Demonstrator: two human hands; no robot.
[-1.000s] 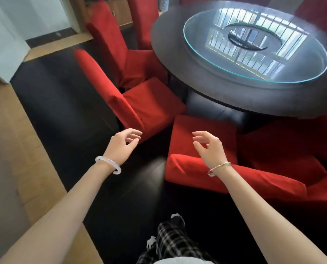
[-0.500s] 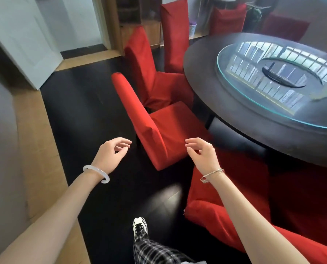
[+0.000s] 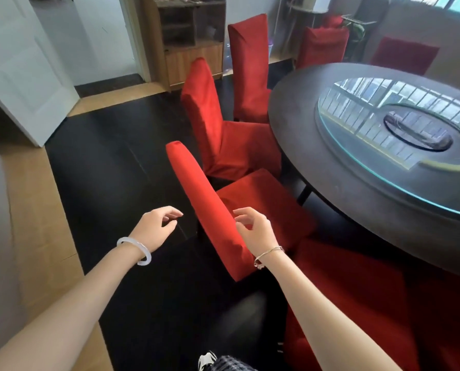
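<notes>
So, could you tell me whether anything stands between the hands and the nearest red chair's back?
Nothing visible does. The left hand hovers open just left of the chair back, and the right hand is open at its seat-side edge. Whether it touches cannot be told.

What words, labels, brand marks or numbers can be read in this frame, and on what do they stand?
None can be read.
The nearest red chair, the round table and its glass turntable show no print.
The white bangle and the metal bracelet look plain.
The items on top of the wooden cabinet are too blurred to tell.
</notes>
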